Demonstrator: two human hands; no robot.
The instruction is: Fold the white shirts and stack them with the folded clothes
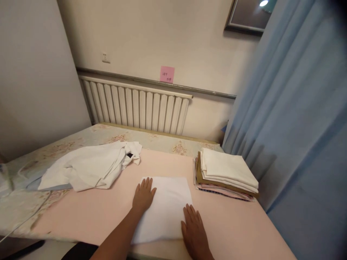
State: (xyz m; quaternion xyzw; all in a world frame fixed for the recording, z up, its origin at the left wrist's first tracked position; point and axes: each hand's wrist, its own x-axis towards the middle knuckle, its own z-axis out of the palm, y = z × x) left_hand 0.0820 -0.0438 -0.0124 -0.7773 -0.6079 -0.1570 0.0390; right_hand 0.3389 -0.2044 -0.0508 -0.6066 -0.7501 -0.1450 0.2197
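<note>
A white cloth, folded into a rough rectangle, lies flat on a pink sheet right in front of me. Flat on its upper left edge rests my left hand, fingers stretched out. My right hand lies along the lower right edge of the cloth with its fingers extended, partly over the pink sheet. Neither hand grips anything. What the cloth is when unfolded, I cannot make out.
A stack of folded cloths, cream on top, sits at the right. Rumpled white clothing lies at the left. Behind the bed are a radiator and a pink note; a blue curtain hangs on the right.
</note>
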